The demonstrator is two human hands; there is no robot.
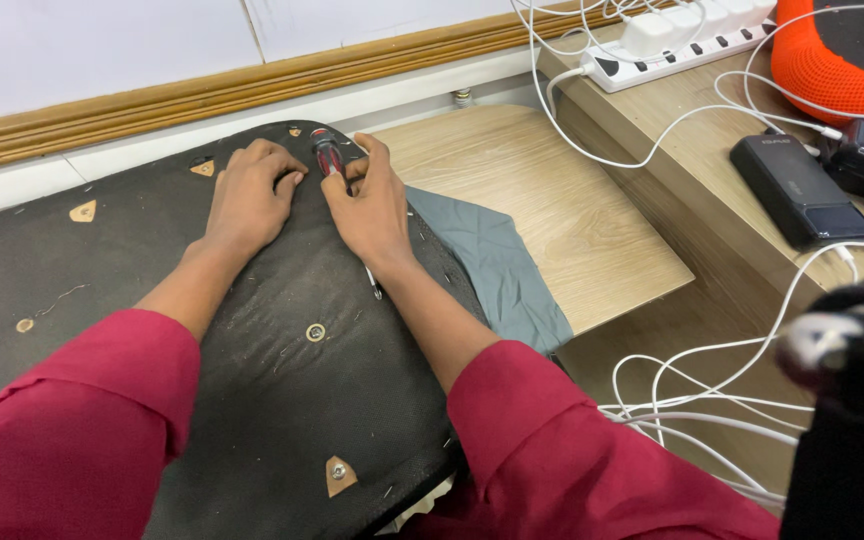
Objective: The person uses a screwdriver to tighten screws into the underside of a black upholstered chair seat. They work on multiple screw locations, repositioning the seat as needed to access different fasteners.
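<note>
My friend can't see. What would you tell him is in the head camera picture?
Two hands work at the far edge of a black padded board: the right hand grips a red-and-black screwdriver, the left hand presses beside it. Grey cloth and white cables lie to the right.

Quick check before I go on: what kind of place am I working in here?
Probably a small indoor repair or upholstery workbench: a black fabric-covered seat panel lying underside up, a red-and-black-handled screwdriver between both hands, a light wooden desk, and a white power strip trailing cables.

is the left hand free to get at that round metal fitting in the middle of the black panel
Probably yes: the round metal fitting lies bare on the black panel between the forearms, uncovered. The left hand rests further up, beside the screwdriver.
</note>
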